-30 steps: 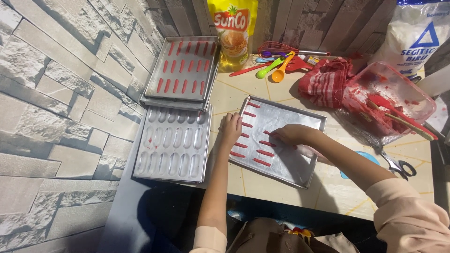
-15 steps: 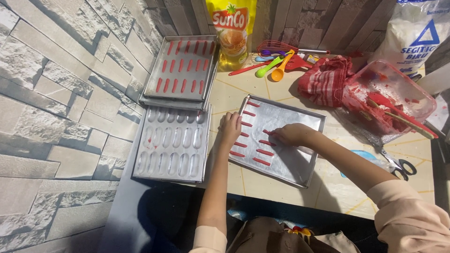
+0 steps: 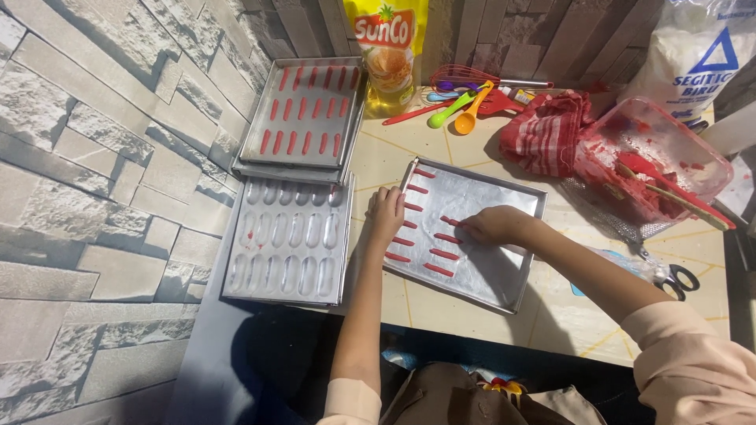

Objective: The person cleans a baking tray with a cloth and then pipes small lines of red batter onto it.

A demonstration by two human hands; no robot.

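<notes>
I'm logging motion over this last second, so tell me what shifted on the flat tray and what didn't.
Almost nothing moved. The right hand stays at the red strips in the second row on the flat tray, its fingertips shifting only slightly. The left hand still rests on the tray's left edge. Nothing was picked up or let go. The moulded tray, the filled tray, the red cloth and the scissors lie as before.

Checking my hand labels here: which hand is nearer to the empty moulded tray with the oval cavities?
Left. The left hand rests on the flat baking tray's left edge, right beside the moulded tray. The right hand is further off, over the middle of the flat tray.
</notes>
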